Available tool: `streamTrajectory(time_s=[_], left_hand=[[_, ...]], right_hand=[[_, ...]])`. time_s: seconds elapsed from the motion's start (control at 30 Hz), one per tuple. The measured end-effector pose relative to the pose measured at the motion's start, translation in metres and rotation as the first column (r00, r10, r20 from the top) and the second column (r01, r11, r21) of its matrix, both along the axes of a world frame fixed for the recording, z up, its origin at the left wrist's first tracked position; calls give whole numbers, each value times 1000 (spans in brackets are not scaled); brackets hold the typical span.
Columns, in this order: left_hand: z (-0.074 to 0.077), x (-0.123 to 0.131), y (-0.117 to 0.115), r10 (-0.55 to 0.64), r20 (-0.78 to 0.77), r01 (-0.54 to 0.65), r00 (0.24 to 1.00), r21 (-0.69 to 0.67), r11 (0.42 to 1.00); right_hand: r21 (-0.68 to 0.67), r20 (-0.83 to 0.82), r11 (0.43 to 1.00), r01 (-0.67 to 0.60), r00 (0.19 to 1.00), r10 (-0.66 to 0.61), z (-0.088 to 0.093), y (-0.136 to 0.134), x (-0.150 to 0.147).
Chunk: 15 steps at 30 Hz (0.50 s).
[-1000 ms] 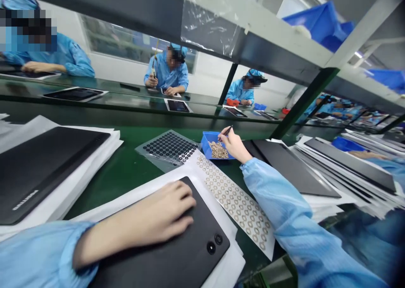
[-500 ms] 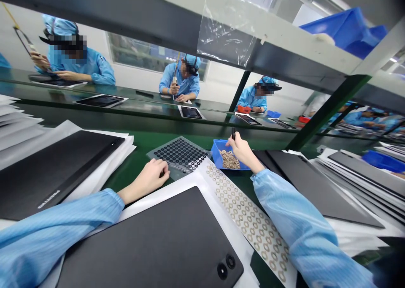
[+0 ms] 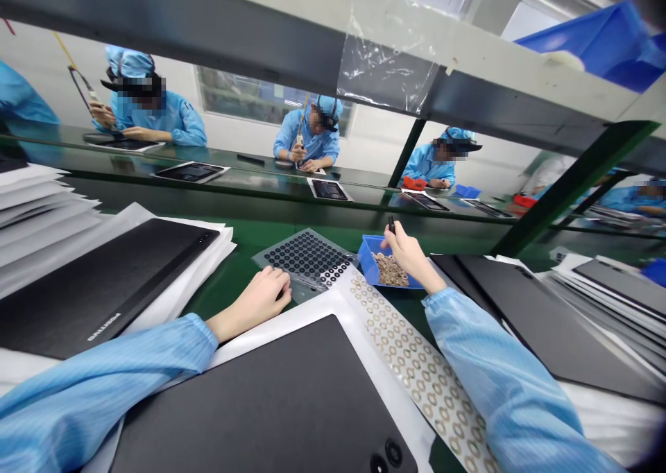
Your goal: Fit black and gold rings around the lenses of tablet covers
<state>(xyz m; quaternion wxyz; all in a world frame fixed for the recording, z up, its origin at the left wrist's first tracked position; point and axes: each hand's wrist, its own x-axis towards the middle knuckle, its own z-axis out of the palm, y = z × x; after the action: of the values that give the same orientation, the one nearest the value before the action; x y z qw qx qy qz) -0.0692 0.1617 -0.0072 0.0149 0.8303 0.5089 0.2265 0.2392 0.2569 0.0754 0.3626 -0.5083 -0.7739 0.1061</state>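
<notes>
A black tablet back cover point(image 3: 270, 403) with two camera holes lies on white paper close to me. My left hand point(image 3: 260, 298) rests beyond it with fingers curled, touching the near edge of a clear sheet of small black rings point(image 3: 306, 258). My right hand point(image 3: 411, 253) hovers over a small blue tray point(image 3: 370, 263) of tan rings, pinching a thin black tool point(image 3: 391, 225) that points up. A long strip of tan rings point(image 3: 416, 362) runs between my arms.
A stack of black covers on white sheets point(image 3: 98, 286) lies at left, more covers point(image 3: 531, 313) at right. A green belt point(image 3: 229, 272) runs beneath. Across a second line point(image 3: 260, 175), several people in blue gowns work on tablets. A shelf beam point(image 3: 260, 36) hangs overhead.
My left hand left the tablet cover and moved forward to the edge of the black ring sheet. My right hand lifted the tool upright above the blue tray. The view shifted left.
</notes>
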Motion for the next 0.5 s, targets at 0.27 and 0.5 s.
streamTrajectory(time_s=[0.27, 0.5], left_hand=[[0, -2, 4, 45, 21, -44, 999, -26, 999], [5, -15, 14, 271, 132, -264, 953, -69, 962]], right_hand=[[3, 305, 941, -339, 896, 322, 0, -31, -71], [-198, 268, 900, -388, 862, 430, -47, -21, -111]])
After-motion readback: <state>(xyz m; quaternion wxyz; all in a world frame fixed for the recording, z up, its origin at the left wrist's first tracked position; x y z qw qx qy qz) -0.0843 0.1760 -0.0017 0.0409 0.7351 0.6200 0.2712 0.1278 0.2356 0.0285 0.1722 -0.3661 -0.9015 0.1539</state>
